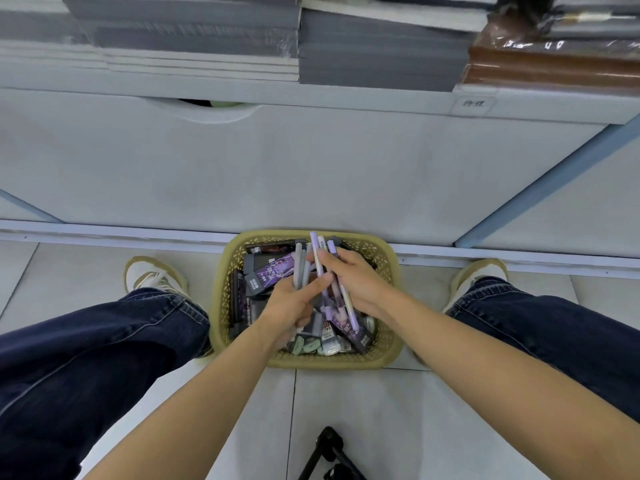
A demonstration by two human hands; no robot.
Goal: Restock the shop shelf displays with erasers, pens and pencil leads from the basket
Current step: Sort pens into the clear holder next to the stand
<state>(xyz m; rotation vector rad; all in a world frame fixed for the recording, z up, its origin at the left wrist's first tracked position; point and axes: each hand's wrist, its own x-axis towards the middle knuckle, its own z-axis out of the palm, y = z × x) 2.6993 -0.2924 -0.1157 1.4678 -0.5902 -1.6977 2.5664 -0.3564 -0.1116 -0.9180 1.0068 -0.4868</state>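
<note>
Fingers (311,287) of left hand (292,308) curl round grey pens (300,268); right hand (356,282) grips purple pens (317,251), both over basket (329,362), lower centre. Step: gathering pens. Next prob. needs lift w/o dropping any.

The left hand (294,303) and right hand (356,282) cover the middle of the basket (221,303), hiding parts of the pens (316,247) they grip and much else in it; the print on the dark boxes (254,271) is too small to read. The far stacked books (381,57) are cut off by the top edge, a black object (327,445) by the near edge.
</note>
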